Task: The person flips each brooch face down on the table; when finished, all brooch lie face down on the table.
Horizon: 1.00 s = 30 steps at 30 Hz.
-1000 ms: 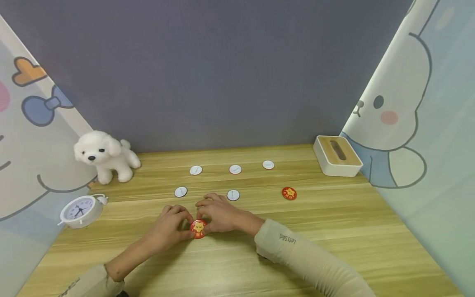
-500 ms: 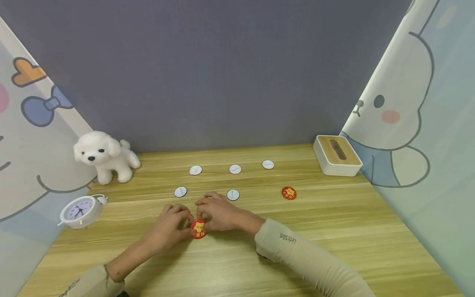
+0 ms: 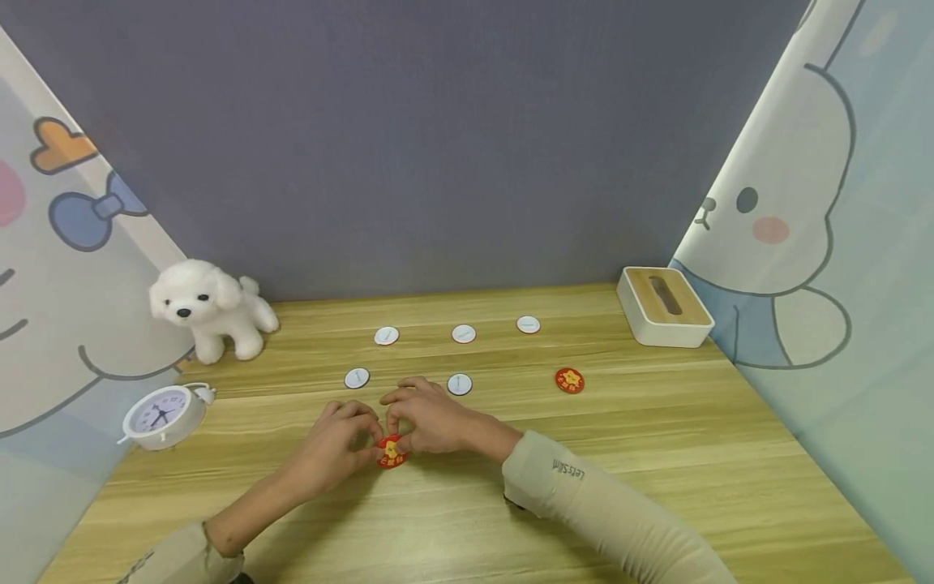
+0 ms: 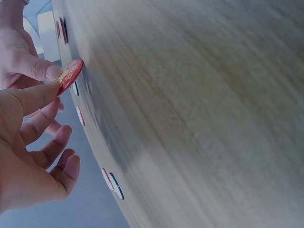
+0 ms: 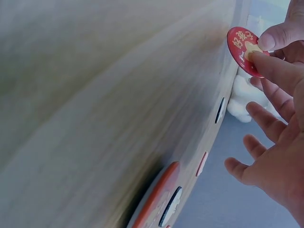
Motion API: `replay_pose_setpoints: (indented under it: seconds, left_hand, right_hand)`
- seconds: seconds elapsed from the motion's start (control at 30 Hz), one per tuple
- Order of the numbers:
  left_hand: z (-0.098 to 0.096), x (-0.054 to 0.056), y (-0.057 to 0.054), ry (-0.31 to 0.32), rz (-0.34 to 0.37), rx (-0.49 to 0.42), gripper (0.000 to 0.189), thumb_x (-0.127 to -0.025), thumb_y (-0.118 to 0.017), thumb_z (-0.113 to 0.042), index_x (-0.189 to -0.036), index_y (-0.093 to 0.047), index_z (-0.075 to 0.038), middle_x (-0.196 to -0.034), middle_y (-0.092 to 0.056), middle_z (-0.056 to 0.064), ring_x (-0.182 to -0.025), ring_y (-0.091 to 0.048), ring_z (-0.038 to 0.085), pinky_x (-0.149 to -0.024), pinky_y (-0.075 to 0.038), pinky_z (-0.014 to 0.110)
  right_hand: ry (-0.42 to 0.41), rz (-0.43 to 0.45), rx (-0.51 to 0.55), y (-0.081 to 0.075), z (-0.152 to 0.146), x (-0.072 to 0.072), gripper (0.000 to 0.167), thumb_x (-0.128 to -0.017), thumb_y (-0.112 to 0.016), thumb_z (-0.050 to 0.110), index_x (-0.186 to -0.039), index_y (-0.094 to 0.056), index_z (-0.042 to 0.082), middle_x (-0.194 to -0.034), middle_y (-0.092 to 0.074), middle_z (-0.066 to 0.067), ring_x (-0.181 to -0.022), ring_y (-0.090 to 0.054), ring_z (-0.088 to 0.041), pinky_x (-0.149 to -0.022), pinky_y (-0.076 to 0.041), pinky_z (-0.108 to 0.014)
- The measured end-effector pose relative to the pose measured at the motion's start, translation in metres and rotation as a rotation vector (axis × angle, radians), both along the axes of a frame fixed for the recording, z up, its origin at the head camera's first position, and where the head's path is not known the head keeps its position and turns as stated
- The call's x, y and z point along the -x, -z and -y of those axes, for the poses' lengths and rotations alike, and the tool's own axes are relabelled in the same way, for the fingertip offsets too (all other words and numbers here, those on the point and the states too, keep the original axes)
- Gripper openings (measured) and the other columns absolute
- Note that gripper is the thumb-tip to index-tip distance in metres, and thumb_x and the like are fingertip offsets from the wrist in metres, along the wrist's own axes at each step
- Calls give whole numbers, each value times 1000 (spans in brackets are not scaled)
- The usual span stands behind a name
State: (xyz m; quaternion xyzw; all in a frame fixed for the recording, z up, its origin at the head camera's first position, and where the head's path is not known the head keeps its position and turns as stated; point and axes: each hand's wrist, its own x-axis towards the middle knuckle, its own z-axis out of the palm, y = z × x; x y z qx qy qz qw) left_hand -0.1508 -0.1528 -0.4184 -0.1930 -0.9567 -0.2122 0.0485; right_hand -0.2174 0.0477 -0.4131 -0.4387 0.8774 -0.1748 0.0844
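A round red pin badge [image 3: 392, 462] with a yellow star figure and lettering is held between both hands, low over the near part of the wooden table. From the left, my left hand [image 3: 332, 446] pinches its edge between thumb and forefinger. My right hand [image 3: 434, 419] pinches the opposite edge, its thumb on the printed face. In the right wrist view the badge [image 5: 241, 42] is tilted, face showing; the left wrist view shows its edge raised off the wood. The other fingers of both hands are loosely bent.
Several badges lie white back up, one of them a badge [image 3: 460, 384] near the right hand. Another red badge [image 3: 570, 380] lies face up to the right. A white alarm clock [image 3: 164, 416], a plush dog [image 3: 212, 308] and a wood-topped tissue box [image 3: 664, 308] stand around the table edges.
The red badge has tipped slightly in the fingers, and the right thumb now covers more of its face. Both hands stay in nearly the same place; the other badges have not moved.
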Motion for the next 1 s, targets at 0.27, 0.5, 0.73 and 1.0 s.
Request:
replay_pose_setpoints:
  seconds: [0.27,0.5,0.73,1.0]
  left_hand:
    - [0,-1,-1,12,9,-2,19,-79,-83,-17,-81,-69,-29,-111,-67,-1,-104,-51,24,-88,-45,44]
    - [-1,-1,-1,27,-25,5,19,-79,-85,-19,-82,-69,-30,-108,-67,-5,-104,-52,22,-88,-46,43]
    - [-1,-3,0,51,-67,11,20,-78,-85,-20,-83,-69,-30,-105,-66,-9,-104,-52,20,-87,-46,42]
    - [0,-5,3,70,-55,18,20,-78,-86,-23,-87,-71,-33,-106,-65,-11,-105,-51,17,-84,-48,39]
  right_hand:
    - [-6,20,18,-1,-1,0,10,-86,-76,26,-87,-66,28,-150,-52,5,-148,-32,-27,-117,-29,-56]
    - [-10,14,27,-2,-3,-1,11,-87,-76,28,-84,-65,28,-150,-52,6,-147,-33,-28,-116,-30,-57]
    - [-14,7,40,-2,-3,-2,11,-86,-77,29,-83,-66,28,-149,-54,6,-147,-34,-29,-117,-30,-56]
    - [-36,-35,14,2,-4,-2,11,-84,-78,24,-82,-68,29,-147,-55,7,-145,-35,-28,-117,-31,-54]
